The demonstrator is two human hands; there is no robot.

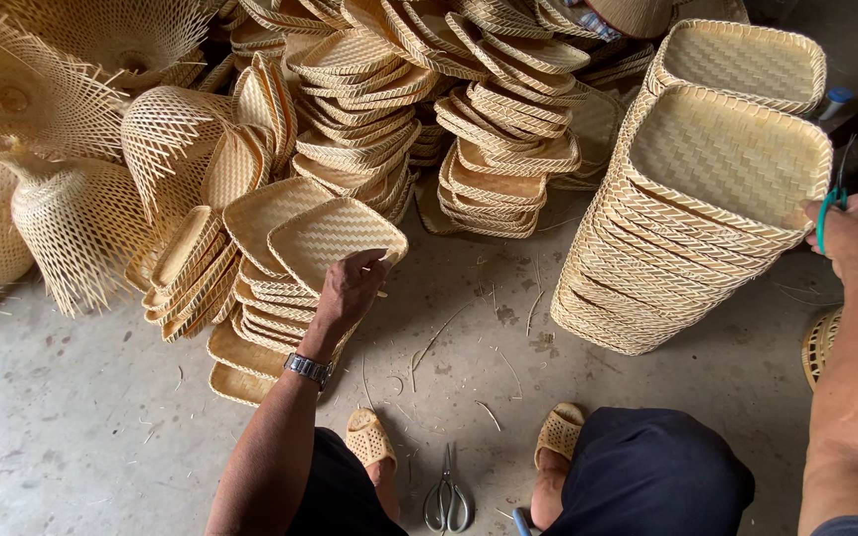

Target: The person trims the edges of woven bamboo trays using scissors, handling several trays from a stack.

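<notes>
grey scissors (on floor), unfinished woven cones

tray stack left | tall stack right | scissors on floor (between feet)

Grey concrete floor, stained and dusty, strewn with thin bamboo slivers. Soft, even daylight falls across it, casting faint shadows. No walls or windows are in view; woven goods crowd the upper edge.
</notes>
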